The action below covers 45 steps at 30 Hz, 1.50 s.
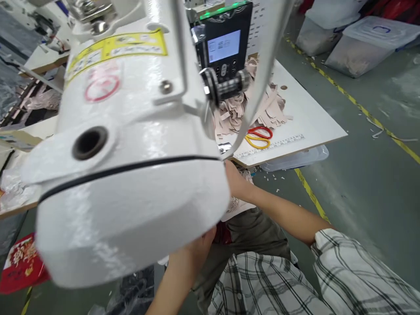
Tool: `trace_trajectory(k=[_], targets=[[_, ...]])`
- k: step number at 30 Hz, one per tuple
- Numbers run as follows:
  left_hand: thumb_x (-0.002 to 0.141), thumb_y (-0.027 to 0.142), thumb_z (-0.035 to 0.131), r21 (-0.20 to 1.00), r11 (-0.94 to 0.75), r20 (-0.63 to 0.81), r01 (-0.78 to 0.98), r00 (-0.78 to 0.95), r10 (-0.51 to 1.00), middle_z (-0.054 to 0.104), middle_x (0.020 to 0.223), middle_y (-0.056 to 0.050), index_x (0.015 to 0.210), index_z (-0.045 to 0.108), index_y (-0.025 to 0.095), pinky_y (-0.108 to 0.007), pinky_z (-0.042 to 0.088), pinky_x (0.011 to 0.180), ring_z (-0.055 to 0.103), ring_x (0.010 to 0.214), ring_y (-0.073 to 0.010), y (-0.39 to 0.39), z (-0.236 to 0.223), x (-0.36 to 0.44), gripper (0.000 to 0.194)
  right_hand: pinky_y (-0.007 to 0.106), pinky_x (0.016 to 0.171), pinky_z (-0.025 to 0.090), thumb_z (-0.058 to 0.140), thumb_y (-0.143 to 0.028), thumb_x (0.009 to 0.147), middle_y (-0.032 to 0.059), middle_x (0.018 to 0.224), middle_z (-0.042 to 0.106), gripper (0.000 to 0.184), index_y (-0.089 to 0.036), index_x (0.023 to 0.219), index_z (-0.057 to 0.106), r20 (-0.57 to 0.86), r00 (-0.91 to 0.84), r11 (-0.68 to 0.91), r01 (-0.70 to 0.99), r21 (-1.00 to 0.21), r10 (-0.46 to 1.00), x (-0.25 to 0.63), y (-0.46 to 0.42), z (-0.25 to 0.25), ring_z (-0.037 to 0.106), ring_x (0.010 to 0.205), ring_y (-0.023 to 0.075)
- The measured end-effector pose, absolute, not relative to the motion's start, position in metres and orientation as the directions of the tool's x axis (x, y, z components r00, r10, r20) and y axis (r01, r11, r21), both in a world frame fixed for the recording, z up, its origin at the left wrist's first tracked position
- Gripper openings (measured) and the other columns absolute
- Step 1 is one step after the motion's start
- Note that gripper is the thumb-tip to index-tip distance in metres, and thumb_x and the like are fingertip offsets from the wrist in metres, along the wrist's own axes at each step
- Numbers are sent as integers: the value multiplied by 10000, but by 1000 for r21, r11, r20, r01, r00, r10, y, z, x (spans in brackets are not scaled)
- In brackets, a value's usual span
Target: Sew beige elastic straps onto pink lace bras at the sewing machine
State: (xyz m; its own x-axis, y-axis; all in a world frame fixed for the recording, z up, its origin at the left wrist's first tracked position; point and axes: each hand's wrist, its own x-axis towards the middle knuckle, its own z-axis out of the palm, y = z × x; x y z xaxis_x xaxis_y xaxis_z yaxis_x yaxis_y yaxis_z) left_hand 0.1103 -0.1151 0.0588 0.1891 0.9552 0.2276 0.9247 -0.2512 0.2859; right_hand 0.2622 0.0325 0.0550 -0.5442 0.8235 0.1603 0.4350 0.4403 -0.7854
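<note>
The white sewing machine head (pixel 131 210) fills the left and middle of the view and covers much of my work area. My right hand (pixel 236 181) reaches in at the machine's right side, by the table edge; its fingers are out of sight behind the machine. Beneath the machine's lower edge is my left hand (pixel 198 249), with its fingers hidden too. A pale pink fabric piece (pixel 239 209) with lacy patterning hangs over my lap, just below my right hand. Whether either hand grips it cannot be seen.
On the white table (pixel 315 118) lie a heap of pale pink strips (pixel 267 107), scissors (pixel 259 137) with red and yellow handles, and a printed ruler (pixel 288 141). A control panel (pixel 226 46) stands behind. Lidded plastic boxes (pixel 364 48) sit on the floor; a red bag (pixel 24 267) lies left.
</note>
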Motion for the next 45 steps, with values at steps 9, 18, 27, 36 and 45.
trace_trajectory(k=[9, 18, 27, 36, 45], targets=[[949, 303, 526, 320, -165, 159, 933, 118, 980, 747, 729, -2, 1454, 461, 283, -230, 342, 407, 656, 511, -174, -114, 64, 116, 510, 316, 807, 483, 555, -233, 842, 102, 1120, 611, 277, -166, 1100, 630, 277, -419, 420, 300, -856, 865, 261, 37, 35, 617, 964, 226], [954, 304, 499, 356, -142, 132, 924, 101, 986, 750, 738, -3, 1443, 458, 244, -226, 325, 400, 603, 434, -140, -114, 62, 119, 495, 297, 778, 485, 544, -192, 820, 100, 1110, 627, 274, -147, 1079, 622, 290, -409, 395, 199, -897, 865, 266, 34, 39, 603, 919, 202], [938, 428, 512, 407, 107, 18, 907, -125, 992, 700, 659, -2, 1482, 375, 183, -243, 386, 429, 565, 380, -163, -125, 60, 123, 611, 282, 691, 477, 574, -330, 885, 70, 1181, 595, 337, -216, 1196, 518, 191, -267, 194, -15, -981, 945, 273, 11, 34, 544, 722, 126], [923, 408, 609, 195, -293, 413, 936, 193, 890, 549, 1395, -290, 1588, 59, 65, -419, 587, 882, 577, 1271, -395, -164, 32, 171, 929, 327, 755, 454, 577, -616, 876, 52, 894, 625, 435, -189, 956, 584, 3, -397, 50, 106, -993, 918, 309, -74, 28, 564, 823, 194], [968, 390, 537, 847, -11, -171, 532, 291, 941, 656, 596, 14, 1277, 567, 135, -223, 478, 440, 607, 477, -150, -176, 54, 150, 401, 229, 582, 382, 696, -638, 769, -4, 756, 573, 495, -160, 874, 618, -303, -501, -465, -235, -854, 810, 329, -94, 29, 487, 645, 106]])
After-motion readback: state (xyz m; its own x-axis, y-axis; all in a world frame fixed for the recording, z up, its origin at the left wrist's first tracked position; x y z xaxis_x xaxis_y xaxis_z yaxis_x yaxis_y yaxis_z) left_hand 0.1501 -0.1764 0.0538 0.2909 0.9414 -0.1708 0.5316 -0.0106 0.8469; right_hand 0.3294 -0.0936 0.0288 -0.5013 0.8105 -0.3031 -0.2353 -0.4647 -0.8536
